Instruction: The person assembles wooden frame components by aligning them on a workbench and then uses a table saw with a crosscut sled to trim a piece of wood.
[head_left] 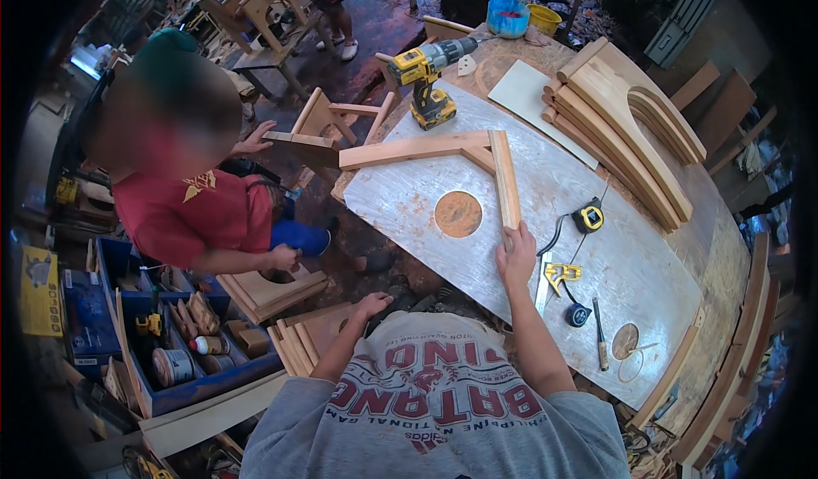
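My right hand (pixel 515 257) is closed round the near end of an angled wooden frame (pixel 505 185) lying on the metal-topped workbench (pixel 409 202). The frame has two long bars joined at a corner, with a short brace inside the corner. Close to my waist is my left hand (pixel 372 306), beside a dark item whose kind I cannot make out; its fingers are too small to read. A yellow and black cordless drill (pixel 426 78) stands on its battery behind the frame. Right of my right hand lie a yellow-headed combination square (pixel 558 276) and a yellow tape measure (pixel 588 216).
A co-worker in a red shirt (pixel 192 219) stands at the left by a small wooden chair (pixel 319 134). Curved wooden panels (pixel 626 129) are stacked at the bench's far right. A blue tool bin (pixel 183 402) sits lower left. A pencil-like tool (pixel 601 336) lies on the bench.
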Available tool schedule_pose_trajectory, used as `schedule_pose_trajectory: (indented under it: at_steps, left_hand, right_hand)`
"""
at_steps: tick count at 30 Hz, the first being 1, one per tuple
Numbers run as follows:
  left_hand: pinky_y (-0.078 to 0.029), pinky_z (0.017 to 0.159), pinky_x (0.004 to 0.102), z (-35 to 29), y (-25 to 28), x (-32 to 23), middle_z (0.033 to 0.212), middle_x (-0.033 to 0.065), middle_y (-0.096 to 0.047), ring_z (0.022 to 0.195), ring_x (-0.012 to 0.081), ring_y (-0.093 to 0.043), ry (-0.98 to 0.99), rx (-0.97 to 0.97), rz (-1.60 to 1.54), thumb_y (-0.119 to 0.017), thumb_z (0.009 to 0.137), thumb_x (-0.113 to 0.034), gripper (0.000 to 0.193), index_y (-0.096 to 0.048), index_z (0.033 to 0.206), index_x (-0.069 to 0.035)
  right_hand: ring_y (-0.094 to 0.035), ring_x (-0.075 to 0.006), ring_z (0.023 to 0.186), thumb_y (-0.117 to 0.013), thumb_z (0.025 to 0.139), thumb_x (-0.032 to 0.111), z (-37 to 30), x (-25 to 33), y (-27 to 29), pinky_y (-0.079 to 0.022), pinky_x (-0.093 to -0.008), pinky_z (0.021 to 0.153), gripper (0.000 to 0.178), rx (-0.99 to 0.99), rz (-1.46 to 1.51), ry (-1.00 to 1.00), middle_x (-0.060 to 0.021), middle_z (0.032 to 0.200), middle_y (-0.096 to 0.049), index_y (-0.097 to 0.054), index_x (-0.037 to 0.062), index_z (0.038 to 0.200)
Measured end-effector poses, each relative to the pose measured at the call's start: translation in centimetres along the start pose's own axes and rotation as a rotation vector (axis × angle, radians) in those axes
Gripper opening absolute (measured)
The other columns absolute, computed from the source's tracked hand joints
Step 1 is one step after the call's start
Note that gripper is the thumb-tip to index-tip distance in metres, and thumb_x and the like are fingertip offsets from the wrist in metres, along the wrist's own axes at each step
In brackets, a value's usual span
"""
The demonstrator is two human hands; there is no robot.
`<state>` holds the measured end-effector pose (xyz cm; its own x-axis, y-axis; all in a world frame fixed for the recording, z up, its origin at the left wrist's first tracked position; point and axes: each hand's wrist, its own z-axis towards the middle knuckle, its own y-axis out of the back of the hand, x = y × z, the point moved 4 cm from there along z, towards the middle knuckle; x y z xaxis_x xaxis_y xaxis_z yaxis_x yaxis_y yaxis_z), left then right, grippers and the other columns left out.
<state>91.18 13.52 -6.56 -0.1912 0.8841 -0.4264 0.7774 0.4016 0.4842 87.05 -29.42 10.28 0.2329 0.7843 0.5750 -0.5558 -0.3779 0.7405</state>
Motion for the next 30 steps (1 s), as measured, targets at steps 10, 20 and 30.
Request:
schedule_pose_trajectory:
  at_steps: [10, 20, 30]
  left_hand:
    - [-0.046, 0.111, 0.0432, -0.5, 0.2, -0.6, 0.134, 0.0179, -0.068, 0.128, 0.0367, -0.062, -0.004, -0.006, -0.024, -0.06, 0.094, -0.05, 0.052, -0.071, 0.13, -0.014]
    - [-0.046, 0.111, 0.0435, -0.5, 0.1, -0.2, 0.135, 0.0177, -0.067, 0.128, 0.0368, -0.062, 0.014, -0.02, -0.029, -0.06, 0.094, -0.05, 0.053, -0.071, 0.131, -0.015]
    - [-0.049, 0.107, 0.0439, 1.0, -1.2, 1.3, 0.129, 0.017, -0.07, 0.123, 0.0364, -0.064, -0.008, -0.091, -0.112, -0.063, 0.092, -0.047, 0.048, -0.074, 0.125, -0.014]
  right_hand:
    - [-0.057, -0.0429, 0.12, -0.072, 0.076, 0.011, 0.0, 0.0, 0.1, -0.048, -0.0489, 0.102, 0.043, 0.008, 0.026, -0.012, -0.0237, 0.144, -0.055, -0.067, 0.0088, 0.119]
    - [-0.058, -0.0406, 0.117, -0.07, 0.076, 0.009, 0.0, 0.3, 0.3, -0.05, -0.048, 0.1, 0.04, 0.001, 0.006, 0.001, -0.0213, 0.145, -0.056, -0.068, 0.01, 0.116]
    - [-0.057, -0.0399, 0.121, -0.072, 0.078, 0.014, 1.6, 0.1, 1.0, -0.048, -0.0468, 0.103, 0.04, 0.071, 0.007, 0.002, -0.0209, 0.138, -0.059, -0.068, 0.0103, 0.117]
